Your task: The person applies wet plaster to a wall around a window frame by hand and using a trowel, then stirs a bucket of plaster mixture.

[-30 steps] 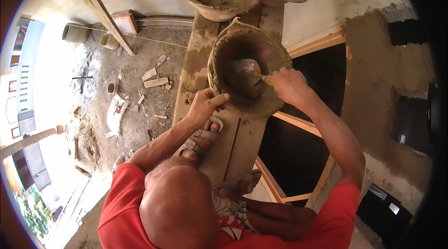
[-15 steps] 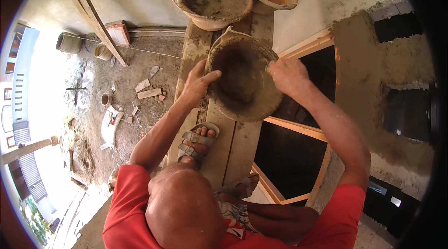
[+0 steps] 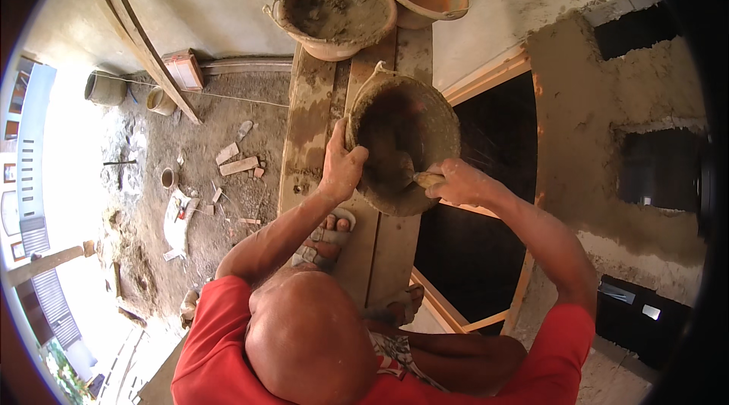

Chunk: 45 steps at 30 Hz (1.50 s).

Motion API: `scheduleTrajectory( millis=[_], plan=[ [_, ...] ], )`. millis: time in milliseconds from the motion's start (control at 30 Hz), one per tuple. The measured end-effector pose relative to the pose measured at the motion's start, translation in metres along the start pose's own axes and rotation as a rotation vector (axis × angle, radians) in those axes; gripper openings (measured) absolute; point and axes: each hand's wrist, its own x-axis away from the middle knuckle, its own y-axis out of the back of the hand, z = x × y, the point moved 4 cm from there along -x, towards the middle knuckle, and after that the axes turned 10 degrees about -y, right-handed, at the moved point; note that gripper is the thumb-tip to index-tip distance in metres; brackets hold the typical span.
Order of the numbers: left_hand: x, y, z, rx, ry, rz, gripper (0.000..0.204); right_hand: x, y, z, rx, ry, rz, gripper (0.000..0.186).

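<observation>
A mud-coated bucket (image 3: 444, 112) is tilted on the planks in front of me, with wet mortar inside. My left hand (image 3: 345, 164) grips its left rim, the thumb over the edge. Closed round the wooden handle of a trowel (image 3: 429, 179), my right hand (image 3: 467, 183) is at the bucket's near right side. The trowel's blade reaches down into the bucket and is partly lost against the grey mortar. Beyond stands a second bucket (image 3: 334, 49) full of mortar, and to its right an orange-stained bucket (image 3: 423, 19).
I am on a narrow plank scaffold (image 3: 307, 150). Wooden frames (image 3: 524, 63) with dark openings lie along its right side, beside a partly plastered wall (image 3: 573, 124). Down on the left, the dirt ground (image 3: 258, 124) holds broken bricks (image 3: 239, 166) and pots. A leaning timber (image 3: 140, 36) stands at far left.
The bucket has tilted and shifted a little right relative to the planks. My right hand has moved nearer along the rim, and the trowel's handle now shows clearly. My left hand still grips the rim.
</observation>
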Motion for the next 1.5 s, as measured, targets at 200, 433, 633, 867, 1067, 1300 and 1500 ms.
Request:
scheduleTrajectory(
  millis=[200, 433, 633, 867, 1067, 1300, 1500],
  plan=[
    [-0.005, -0.002, -0.003, 0.053, 0.037, 0.084, 0.060, 0.007, 0.000, -0.012, -0.228, -0.207, -0.042, 0.041],
    [-0.009, 0.000, 0.000, 0.066, -0.005, 0.055, 0.061, 0.048, 0.043, 0.006, 0.421, -0.085, -0.524, 0.034],
    [-0.008, -0.008, -0.011, 0.072, 0.058, 0.119, 0.067, 0.047, 0.032, 0.021, 0.584, 0.044, -0.556, 0.028],
    [-0.013, 0.005, 0.003, 0.037, 0.073, 0.104, 0.065, 0.001, 0.017, 0.011, 0.761, 0.096, -0.627, 0.016],
    [-0.015, 0.006, 0.002, -0.166, -0.004, 0.055, 0.063, 0.029, 0.034, 0.023, 0.727, 0.051, -0.715, 0.017],
    [-0.017, 0.002, -0.010, 0.065, 0.070, 0.055, 0.058, -0.013, -0.008, 0.020, 0.727, 0.183, -0.700, 0.023],
    [-0.009, -0.015, -0.008, 0.041, -0.007, 0.065, 0.057, 0.057, 0.002, 0.028, 0.639, 0.242, -0.527, 0.033]
  ],
)
